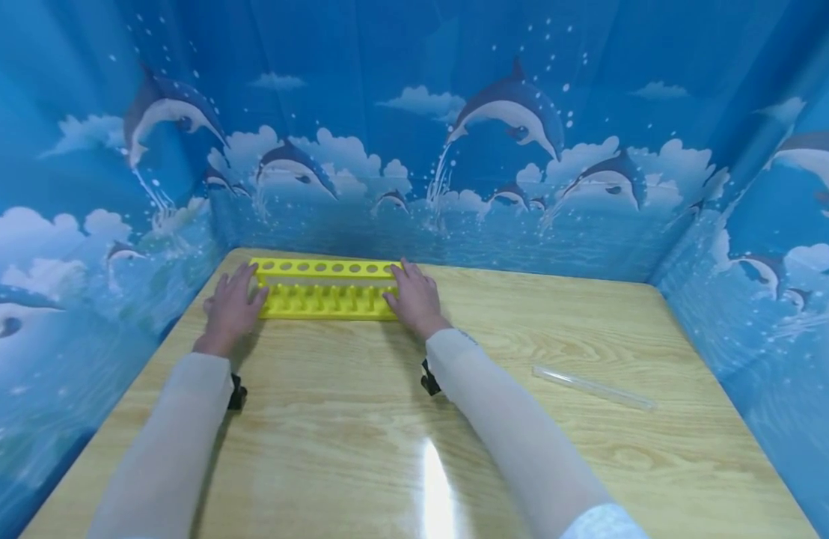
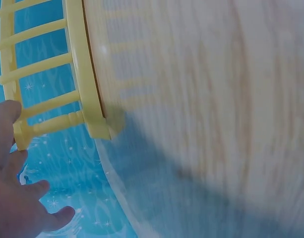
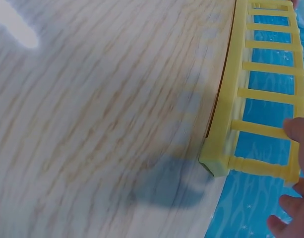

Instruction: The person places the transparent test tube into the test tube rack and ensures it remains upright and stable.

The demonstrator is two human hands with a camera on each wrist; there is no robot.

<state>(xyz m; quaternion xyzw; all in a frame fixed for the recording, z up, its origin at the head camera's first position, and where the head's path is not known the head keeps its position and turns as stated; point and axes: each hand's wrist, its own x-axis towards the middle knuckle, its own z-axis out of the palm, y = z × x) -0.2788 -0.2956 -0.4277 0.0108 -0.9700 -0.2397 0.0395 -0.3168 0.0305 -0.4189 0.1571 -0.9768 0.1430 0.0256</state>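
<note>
A yellow test tube rack [image 1: 327, 315] stands upright at the back left of the table, with a row of round holes along its top bar and a row of pegs below. At its left end my left hand [image 1: 234, 308] holds the top bar; in the left wrist view thumb and forefinger pinch the bar's corner while the other fingers spread out. My right hand [image 1: 417, 301] holds the right end. The right wrist view has that thumb on the top bar [image 3: 299, 94], with the other fingers below the corner.
A clear test tube [image 1: 592, 387] lies on its side on the wooden table [image 1: 334, 419], to the right of my right forearm. Blue dolphin-print curtains [image 1: 387, 112] hang around the back and sides, close to the table's edges.
</note>
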